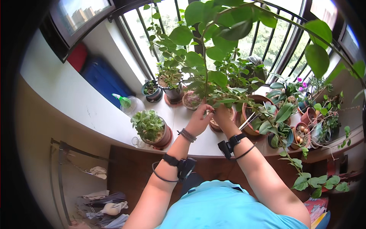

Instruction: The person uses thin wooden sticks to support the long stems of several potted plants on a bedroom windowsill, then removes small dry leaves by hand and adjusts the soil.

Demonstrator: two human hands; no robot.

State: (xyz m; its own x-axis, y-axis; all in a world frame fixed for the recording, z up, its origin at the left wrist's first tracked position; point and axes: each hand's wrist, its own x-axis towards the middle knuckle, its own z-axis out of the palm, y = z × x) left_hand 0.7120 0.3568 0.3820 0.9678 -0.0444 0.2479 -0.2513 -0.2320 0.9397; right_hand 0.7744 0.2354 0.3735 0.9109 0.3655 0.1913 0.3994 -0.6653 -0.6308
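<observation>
My left hand (201, 116) is raised over the white sill, with thumb and forefinger pinched on a small dark thing (212, 111) too small to name. Touching or nearly touching it, my right hand (223, 115) is partly covered by leaves, so its fingertips are hidden. Both hands are at the base of a tall leafy climbing plant (205, 61). Just behind my right hand is a round terracotta-coloured pot (216, 127) with pale soil. To the right, a larger brown pot (248, 126) has pale sticks (247, 120) leaning at its rim.
A potted succulent (147, 126) and a green-topped spray bottle (130, 103) stand on the sill (181, 137) at left. Several pots crowd the right, one with round bulbs (302, 133). A long trailing vine (291, 154) hangs over the front edge. Window bars (260, 43) are behind.
</observation>
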